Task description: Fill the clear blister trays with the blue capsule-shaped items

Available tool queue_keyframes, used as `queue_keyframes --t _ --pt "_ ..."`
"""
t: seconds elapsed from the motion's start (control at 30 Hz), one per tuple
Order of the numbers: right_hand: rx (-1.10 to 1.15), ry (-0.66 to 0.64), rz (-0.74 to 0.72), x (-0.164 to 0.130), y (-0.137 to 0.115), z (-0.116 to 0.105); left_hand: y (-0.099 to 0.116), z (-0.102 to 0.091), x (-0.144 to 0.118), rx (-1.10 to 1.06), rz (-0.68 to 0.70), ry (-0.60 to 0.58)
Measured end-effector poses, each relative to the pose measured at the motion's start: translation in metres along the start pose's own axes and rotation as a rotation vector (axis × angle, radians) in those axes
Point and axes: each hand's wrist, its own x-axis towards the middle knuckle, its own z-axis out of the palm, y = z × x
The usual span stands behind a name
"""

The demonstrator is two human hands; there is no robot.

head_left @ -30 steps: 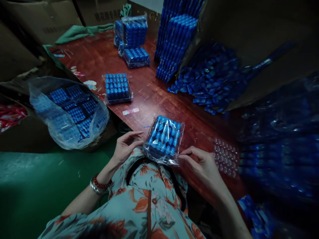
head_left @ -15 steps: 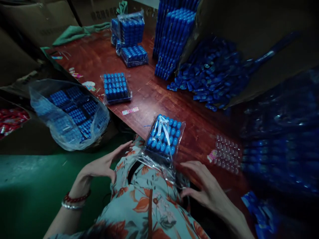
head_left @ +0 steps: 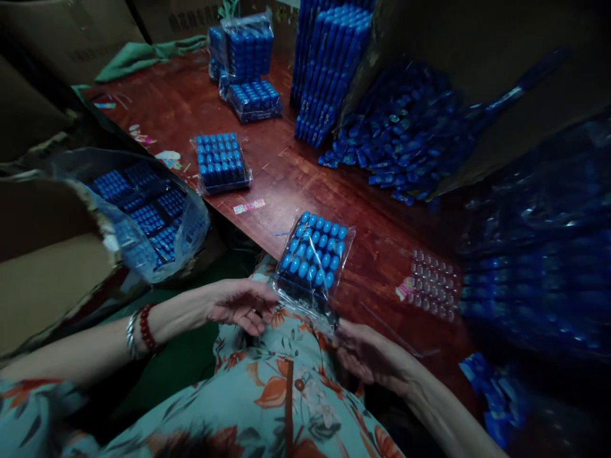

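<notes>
A clear plastic bag point(head_left: 305, 305) holds a tray of blue egg-shaped pieces point(head_left: 314, 251) set in rows. It lies at the table's near edge, its loose end hanging toward my lap. My left hand point(head_left: 241, 305) is at the left corner of that loose end, thumb side against the film and the lower fingers loosely curled. At the right corner, my right hand point(head_left: 367, 353) has its fingers bent around the film; its fingertips are partly hidden and a little blurred.
Another bagged tray point(head_left: 220, 162) sits farther left on the red table point(head_left: 181, 102), with stacked packs point(head_left: 251, 57) behind. Blue packets point(head_left: 396, 140) are heaped on the right, near a clear blister sheet point(head_left: 434, 284). A lined carton point(head_left: 143, 216) of blue trays stands left.
My left hand has moved right and up to the bag's loose end. My right hand has come in to the opposite corner, its fingers now bent. An open carton flap shows at left.
</notes>
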Motion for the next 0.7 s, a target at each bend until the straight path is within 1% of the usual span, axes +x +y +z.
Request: queue_keyframes --t 0.1,0.2,0.27,0.33,0.4,0.43,0.5,0.57,0.6,0.67,0.7 --pt "0.033 -0.024 -0.049 0.008 0.008 0.005 -0.004 -0.005 0.0 0.152 0.094 0.028" --pt "0.02 -0.016 -0.12 0.017 0.019 0.003 -0.021 -0.021 0.003 0.231 0.197 0.012" --pt "-0.024 0.015 -0.158 0.021 0.023 0.002 -0.034 -0.032 0.003 0.268 0.267 0.047" --pt "-0.078 0.024 -0.171 0.023 0.024 0.002 -0.041 -0.038 0.0 0.249 0.338 0.102" --pt "-0.119 0.028 -0.175 0.024 0.023 0.002 -0.041 -0.035 -0.003 0.128 0.394 0.133" --pt "-0.139 0.03 -0.173 0.024 0.023 0.002 -0.038 -0.031 -0.005 0.057 0.4 0.134" --pt "-0.172 0.044 -0.18 0.023 0.022 0.003 -0.029 -0.019 -0.005 -0.031 0.355 0.138" --pt "-0.195 0.05 -0.187 0.022 0.022 0.003 -0.021 -0.007 -0.003 -0.02 0.313 0.2" --pt "-0.203 0.049 -0.191 0.021 0.022 0.004 -0.019 -0.003 -0.002 0.012 0.316 0.243" --pt "-0.215 0.047 -0.194 0.021 0.021 0.003 -0.018 -0.001 -0.001 0.108 0.35 0.297" --pt "-0.226 0.051 -0.191 0.022 0.022 0.002 -0.02 -0.003 -0.001 0.166 0.365 0.296"
